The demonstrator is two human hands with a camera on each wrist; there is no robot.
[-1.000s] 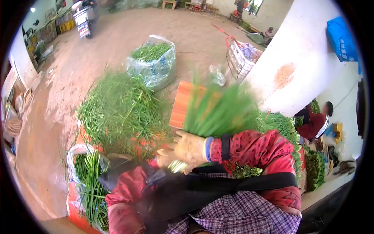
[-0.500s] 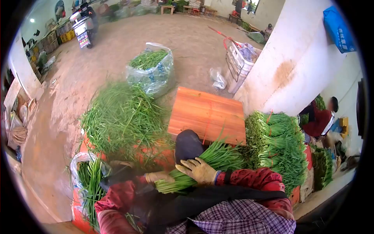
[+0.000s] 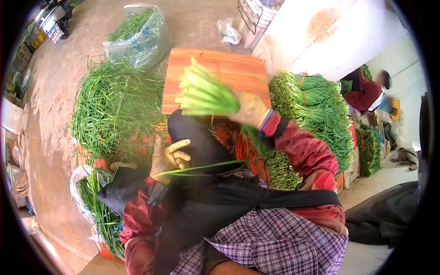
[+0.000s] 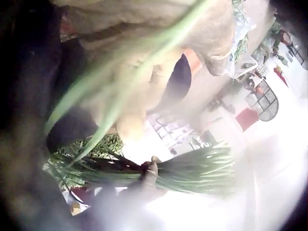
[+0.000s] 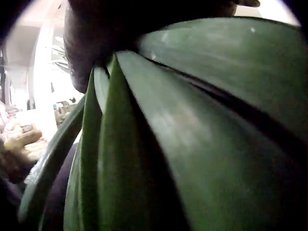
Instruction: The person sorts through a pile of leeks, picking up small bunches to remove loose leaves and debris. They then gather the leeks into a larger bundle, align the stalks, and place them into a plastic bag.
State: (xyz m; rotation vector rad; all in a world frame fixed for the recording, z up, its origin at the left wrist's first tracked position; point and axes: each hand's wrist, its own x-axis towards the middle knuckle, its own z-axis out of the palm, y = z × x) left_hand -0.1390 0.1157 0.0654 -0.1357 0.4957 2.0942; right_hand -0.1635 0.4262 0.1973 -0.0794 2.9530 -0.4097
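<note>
In the head view my gloved right hand (image 3: 250,109) grips a bunch of chives (image 3: 206,94) around its leaves. The pale stem ends point up and left over a wooden board (image 3: 220,68). Long flat leaves (image 5: 178,120) fan out below that hand in the right wrist view. My gloved left hand (image 3: 169,158) is raised at the left of my lap, its fingers loosely bent. A loose leaf (image 3: 206,167) trails from the heel of the left hand toward the right and crosses close before the palm (image 4: 134,72) in the left wrist view. A dark-covered knee (image 3: 197,137) lies between the hands.
A loose heap of greens (image 3: 110,107) is on the left, with a plastic bag of greens (image 3: 94,192) nearer me. Tied bundles (image 3: 316,114) are stacked on the right beside a white pillar (image 3: 330,36). Another clear bag (image 3: 142,41) stands behind; a person (image 3: 364,91) sits far right.
The right hand has lifted the bunch off my lap and swung its stem ends up over the board. The left hand has let go of the stems and moved up and left. The head view has tilted downward.
</note>
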